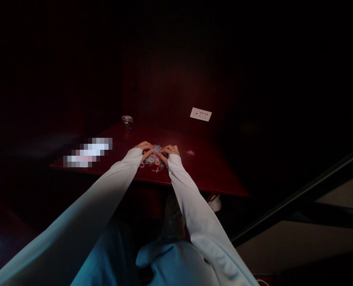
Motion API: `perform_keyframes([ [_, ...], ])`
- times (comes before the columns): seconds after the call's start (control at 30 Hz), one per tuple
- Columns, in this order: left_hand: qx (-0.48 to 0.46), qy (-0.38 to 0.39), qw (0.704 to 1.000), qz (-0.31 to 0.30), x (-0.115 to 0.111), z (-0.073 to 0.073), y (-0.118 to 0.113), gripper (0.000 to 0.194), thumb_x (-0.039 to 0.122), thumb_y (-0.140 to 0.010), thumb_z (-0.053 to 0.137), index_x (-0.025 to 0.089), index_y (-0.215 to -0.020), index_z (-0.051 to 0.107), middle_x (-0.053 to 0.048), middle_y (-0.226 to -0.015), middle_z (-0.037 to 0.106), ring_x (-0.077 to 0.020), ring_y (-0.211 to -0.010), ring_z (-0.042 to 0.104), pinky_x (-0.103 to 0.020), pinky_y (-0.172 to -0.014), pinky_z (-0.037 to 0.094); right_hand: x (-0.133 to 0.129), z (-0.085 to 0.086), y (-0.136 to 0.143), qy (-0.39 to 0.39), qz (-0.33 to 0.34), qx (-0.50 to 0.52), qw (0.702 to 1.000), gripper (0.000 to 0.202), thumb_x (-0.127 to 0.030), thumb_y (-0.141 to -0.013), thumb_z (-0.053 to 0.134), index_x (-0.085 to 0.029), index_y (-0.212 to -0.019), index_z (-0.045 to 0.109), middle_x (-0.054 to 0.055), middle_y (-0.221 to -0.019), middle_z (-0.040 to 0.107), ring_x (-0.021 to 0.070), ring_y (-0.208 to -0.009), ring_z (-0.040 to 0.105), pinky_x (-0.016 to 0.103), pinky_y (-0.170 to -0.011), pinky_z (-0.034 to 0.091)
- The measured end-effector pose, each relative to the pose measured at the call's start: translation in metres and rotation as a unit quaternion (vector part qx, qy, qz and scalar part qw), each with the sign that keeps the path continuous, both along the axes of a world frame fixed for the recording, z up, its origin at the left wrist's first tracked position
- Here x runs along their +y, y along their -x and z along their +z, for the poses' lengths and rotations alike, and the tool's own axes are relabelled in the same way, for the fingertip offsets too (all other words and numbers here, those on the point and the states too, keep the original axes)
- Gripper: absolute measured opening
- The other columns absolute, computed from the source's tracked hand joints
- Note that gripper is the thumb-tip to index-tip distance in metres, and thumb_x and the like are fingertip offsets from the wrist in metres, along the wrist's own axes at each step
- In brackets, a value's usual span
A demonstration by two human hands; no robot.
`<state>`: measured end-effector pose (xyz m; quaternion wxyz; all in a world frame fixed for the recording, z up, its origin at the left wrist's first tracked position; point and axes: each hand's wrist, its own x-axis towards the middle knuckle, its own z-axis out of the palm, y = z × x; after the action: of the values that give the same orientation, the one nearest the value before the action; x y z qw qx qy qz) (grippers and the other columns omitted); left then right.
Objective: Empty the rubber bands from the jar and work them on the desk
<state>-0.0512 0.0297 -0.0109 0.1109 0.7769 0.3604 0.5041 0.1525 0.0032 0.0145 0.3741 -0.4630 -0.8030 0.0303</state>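
Observation:
A loose pile of small, many-coloured elastic bands (157,161) lies on the dark red table (125,153). Over its left side is my left hand (146,149), the thumb and bent fingers closed in a pinch at the bands. From the right, my right hand (169,152) reaches in with its fingertips also pinched together. The two hands almost meet above the pile. What sits between the fingertips is too small to make out. A little cluster of pink bands (190,152) lies apart, to the right of my right hand.
A clear lidded jar (127,122) stands at the table's back left. At the left edge glows a bright, pixelated rectangle (88,153). A white socket plate (200,114) is on the back wall. A shoe (215,203) shows below the table's front edge.

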Motion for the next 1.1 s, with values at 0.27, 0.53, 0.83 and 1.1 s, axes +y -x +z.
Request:
perform_keyframes([
  [0.27, 0.007, 0.0, 0.999, 0.041, 0.0013, -0.0012, 0.0017, 0.039, 0.05, -0.094, 0.049, 0.02, -0.08, 0.07, -0.006, -0.091, 0.068, -0.0164, -0.074, 0.059, -0.027, -0.067, 0.05, 0.0008, -0.0013, 0.0002, 0.002, -0.002, 0.01, 1.0, 0.02, -0.045, -0.092, 0.07, -0.028, -0.089, 0.08, 0.004, -0.095, 0.068, 0.0215, -0.098, 0.05, 0.034, -0.09, 0.041],
  [0.53, 0.012, -0.003, 1.0, -0.01, -0.0003, -0.0027, -0.0001, 0.042, 0.056, -0.09, 0.059, 0.023, -0.108, 0.075, -0.007, -0.108, 0.068, -0.0193, -0.09, 0.065, -0.029, -0.078, 0.056, -0.0007, 0.0014, 0.0006, 0.01, 0.006, 0.005, 1.0, 0.013, -0.039, -0.091, 0.073, -0.029, -0.092, 0.081, 0.004, -0.096, 0.067, 0.021, -0.099, 0.048, 0.032, -0.089, 0.04],
  [0.83, 0.009, -0.01, 1.0, -0.026, 0.0029, -0.0041, 0.0019, 0.046, 0.063, -0.091, 0.054, 0.022, -0.082, 0.073, -0.008, -0.101, 0.07, -0.0209, -0.091, 0.068, -0.032, -0.078, 0.057, -0.0011, 0.0015, 0.0007, 0.007, 0.008, 0.004, 1.0, 0.015, -0.041, -0.092, 0.071, -0.03, -0.093, 0.081, 0.004, -0.098, 0.068, 0.0212, -0.1, 0.05, 0.033, -0.091, 0.041],
  [1.1, -0.003, -0.014, 1.0, -0.017, 0.0021, -0.0031, 0.0, 0.047, 0.063, -0.091, 0.053, 0.021, -0.077, 0.07, -0.008, -0.095, 0.071, -0.0198, -0.085, 0.067, -0.031, -0.074, 0.055, -0.0013, 0.0008, 0.001, 0.005, 0.002, 0.0, 1.0, 0.02, -0.044, -0.093, 0.068, -0.03, -0.094, 0.081, 0.004, -0.098, 0.068, 0.0212, -0.101, 0.051, 0.033, -0.092, 0.041],
])
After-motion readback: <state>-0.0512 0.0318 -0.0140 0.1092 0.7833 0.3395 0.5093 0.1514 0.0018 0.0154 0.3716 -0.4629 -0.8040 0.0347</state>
